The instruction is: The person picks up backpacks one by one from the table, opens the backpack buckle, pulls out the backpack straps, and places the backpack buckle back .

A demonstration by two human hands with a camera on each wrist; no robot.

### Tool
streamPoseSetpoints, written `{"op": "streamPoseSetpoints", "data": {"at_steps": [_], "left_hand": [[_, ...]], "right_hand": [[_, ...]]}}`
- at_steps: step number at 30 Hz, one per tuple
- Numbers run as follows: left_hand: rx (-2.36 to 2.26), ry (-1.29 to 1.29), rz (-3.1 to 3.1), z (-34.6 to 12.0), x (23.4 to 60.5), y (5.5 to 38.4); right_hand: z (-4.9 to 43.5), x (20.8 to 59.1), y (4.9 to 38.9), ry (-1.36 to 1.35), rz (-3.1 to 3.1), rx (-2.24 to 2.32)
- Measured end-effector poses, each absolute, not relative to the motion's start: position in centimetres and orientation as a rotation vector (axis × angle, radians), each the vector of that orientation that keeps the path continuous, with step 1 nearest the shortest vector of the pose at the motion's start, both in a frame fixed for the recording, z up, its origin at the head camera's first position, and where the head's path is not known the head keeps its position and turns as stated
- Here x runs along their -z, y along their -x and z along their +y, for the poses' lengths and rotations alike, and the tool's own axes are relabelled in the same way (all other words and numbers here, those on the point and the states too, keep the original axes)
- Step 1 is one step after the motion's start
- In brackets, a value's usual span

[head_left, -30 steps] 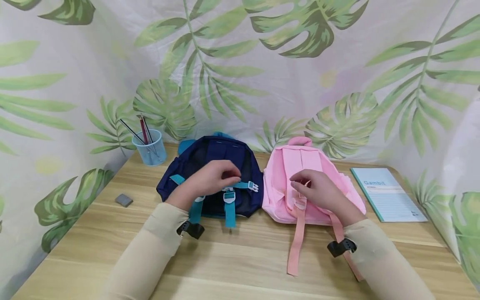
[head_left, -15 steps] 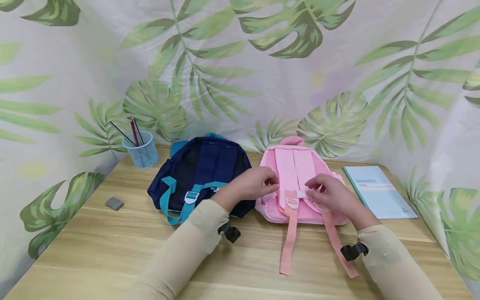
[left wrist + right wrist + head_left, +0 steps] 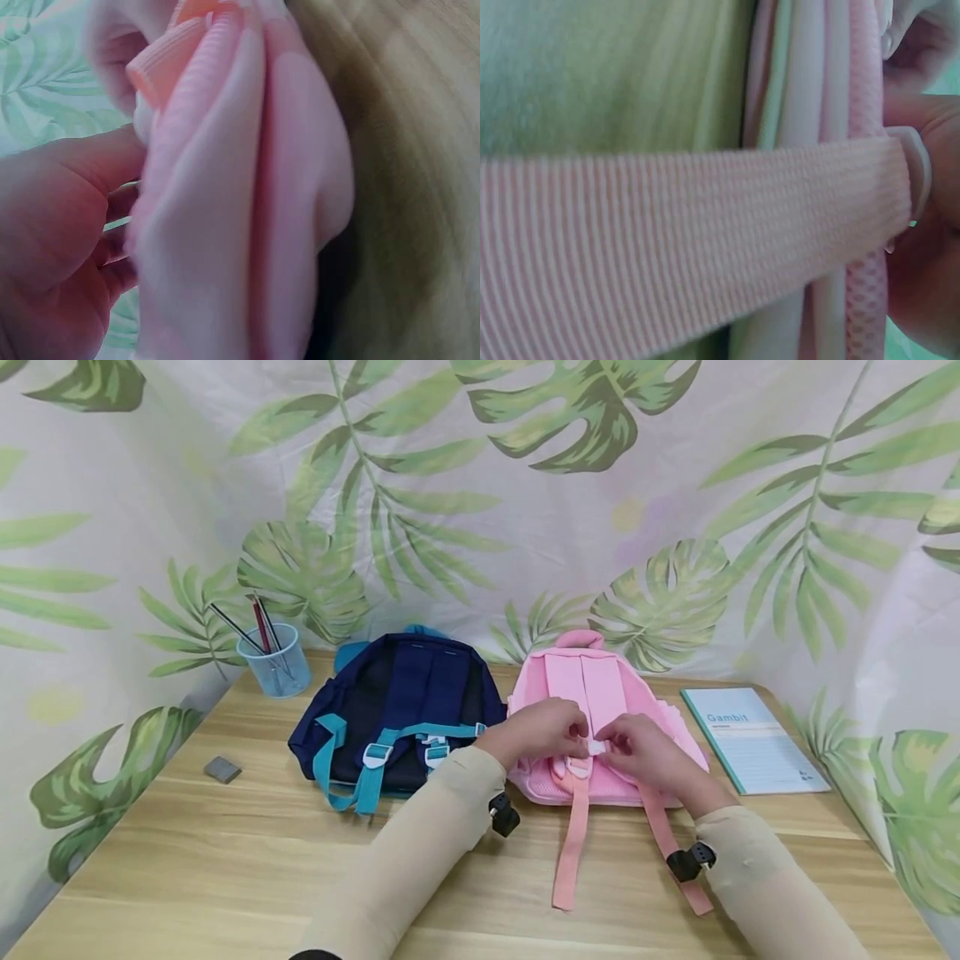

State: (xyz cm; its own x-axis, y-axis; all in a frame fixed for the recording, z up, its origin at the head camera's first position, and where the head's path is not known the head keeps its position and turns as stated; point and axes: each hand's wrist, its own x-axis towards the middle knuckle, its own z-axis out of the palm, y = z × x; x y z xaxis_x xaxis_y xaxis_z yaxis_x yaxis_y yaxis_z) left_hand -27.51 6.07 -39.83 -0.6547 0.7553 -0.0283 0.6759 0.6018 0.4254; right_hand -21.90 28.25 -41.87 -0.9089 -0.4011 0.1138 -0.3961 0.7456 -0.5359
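The pink backpack point(image 3: 551, 672) lies on the table, straps facing up. A white plastic buckle point(image 3: 596, 747) on its chest strap sits between the fingertips of both hands. My left hand point(image 3: 551, 729) pinches the buckle's left side, its fingers covering that end of the strap. From the other side my right hand point(image 3: 648, 750) pinches its right end with thumb and fingers. Two peach webbing straps point(image 3: 576, 843) trail off the bag toward me. In the right wrist view a wide strap point(image 3: 705, 240) crosses in front of the bag's layered edge. Pink fabric point(image 3: 217, 195) fills the left wrist view.
A navy backpack point(image 3: 408, 685) with teal straps point(image 3: 372, 777) lies left of the pink one, partly behind the left forearm. At the back left stands a blue mesh pen cup point(image 3: 276, 670). A grey eraser point(image 3: 222, 769) is near it. A notebook point(image 3: 753, 743) lies at right.
My left hand has moved right from over the navy backpack to the pink one's buckle. My right hand has closed in on the buckle too. The head view has shifted slightly right.
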Motion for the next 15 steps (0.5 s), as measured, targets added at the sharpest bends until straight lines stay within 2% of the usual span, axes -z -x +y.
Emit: {"op": "streamPoseSetpoints", "data": {"at_steps": [15], "left_hand": [[-0.552, -1.156, 2.608, 6.89, 40.38, 27.38]], "right_hand": [[27.34, 42.54, 21.69, 0.82, 3.107, 0.707]]}}
